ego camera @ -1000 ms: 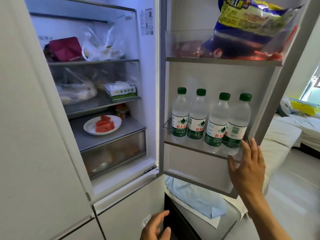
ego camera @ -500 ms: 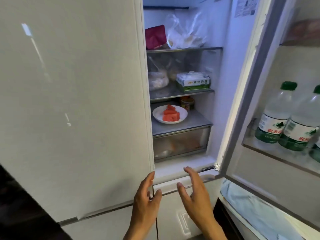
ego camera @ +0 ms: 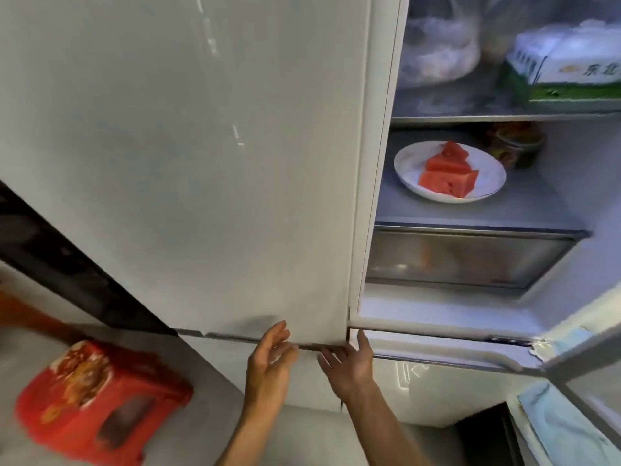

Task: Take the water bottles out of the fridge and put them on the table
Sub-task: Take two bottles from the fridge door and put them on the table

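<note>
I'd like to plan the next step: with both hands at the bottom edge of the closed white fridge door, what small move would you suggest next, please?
Probably hook the left hand fingers under the closed white left fridge door and pull it open: both hands are empty, the right hand beside it, and no water bottles show in view.

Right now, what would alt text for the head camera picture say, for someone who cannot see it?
A person's left hand and right hand, fingers open, reach up to the bottom edge of the closed left fridge door. Through the open right side, a white plate of watermelon pieces sits on a shelf; no water bottles are in view.
</note>
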Demonstrator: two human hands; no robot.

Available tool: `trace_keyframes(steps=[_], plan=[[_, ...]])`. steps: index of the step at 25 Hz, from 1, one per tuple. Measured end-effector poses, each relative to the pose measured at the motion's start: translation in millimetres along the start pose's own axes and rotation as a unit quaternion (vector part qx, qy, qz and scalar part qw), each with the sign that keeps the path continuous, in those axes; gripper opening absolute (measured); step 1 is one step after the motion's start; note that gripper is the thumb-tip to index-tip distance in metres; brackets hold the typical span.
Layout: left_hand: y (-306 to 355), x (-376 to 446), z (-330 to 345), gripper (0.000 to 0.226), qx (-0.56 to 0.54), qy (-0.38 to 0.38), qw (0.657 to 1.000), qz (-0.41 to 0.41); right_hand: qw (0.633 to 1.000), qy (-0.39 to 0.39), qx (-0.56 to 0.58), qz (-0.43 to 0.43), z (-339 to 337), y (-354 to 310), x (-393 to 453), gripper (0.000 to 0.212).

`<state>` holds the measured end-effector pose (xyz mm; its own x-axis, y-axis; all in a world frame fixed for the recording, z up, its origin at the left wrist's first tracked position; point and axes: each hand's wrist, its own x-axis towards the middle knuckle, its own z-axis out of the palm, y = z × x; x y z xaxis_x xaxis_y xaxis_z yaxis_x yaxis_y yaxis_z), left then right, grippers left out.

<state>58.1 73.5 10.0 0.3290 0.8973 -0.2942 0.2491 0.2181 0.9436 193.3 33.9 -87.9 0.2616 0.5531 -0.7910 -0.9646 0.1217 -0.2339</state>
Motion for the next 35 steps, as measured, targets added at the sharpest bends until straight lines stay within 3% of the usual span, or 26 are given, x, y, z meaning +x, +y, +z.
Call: trace_keyframes(steps=[7,17,24,25,27,28,31,33,35], plan=[[-28,-15,-1,0.035,-0.017,0.042,0.997,-0.059,0.998,-0.056,-0.009,0.019,1,1,23,0.044],[-21,-57,-16,0.039,0.027,0.017,0.999,0.022,0.998,-0.062,-0.027,0.001,-44,60,-21,0.053],[-26,-136,-84,0.044,0.037,-0.029,0.995,0.083,0.990,0.006,-0.142,0.002,-89,155,-86,0.059],[-30,-148,-97,0.045,0.040,-0.032,0.994,0.094,0.980,0.034,-0.189,-0.044,-93,165,-103,0.057],[-33,-168,-118,0.048,0.041,-0.036,0.993,0.108,0.929,0.110,-0.272,-0.227,-88,167,-137,0.054],[-34,-178,-130,0.049,0.040,-0.035,0.992,0.113,0.903,0.112,-0.266,-0.319,-77,163,-160,0.046],[-30,-206,-157,0.048,0.024,-0.027,0.990,0.134,0.825,-0.029,-0.292,-0.484,-24,145,-236,0.036],[-27,-221,-169,0.048,-0.001,-0.009,0.991,0.136,0.783,-0.147,-0.351,-0.492,7,145,-278,0.042],[-29,-229,-178,0.049,-0.023,0.023,0.991,0.129,0.760,-0.211,-0.398,-0.469,22,157,-300,0.045]])
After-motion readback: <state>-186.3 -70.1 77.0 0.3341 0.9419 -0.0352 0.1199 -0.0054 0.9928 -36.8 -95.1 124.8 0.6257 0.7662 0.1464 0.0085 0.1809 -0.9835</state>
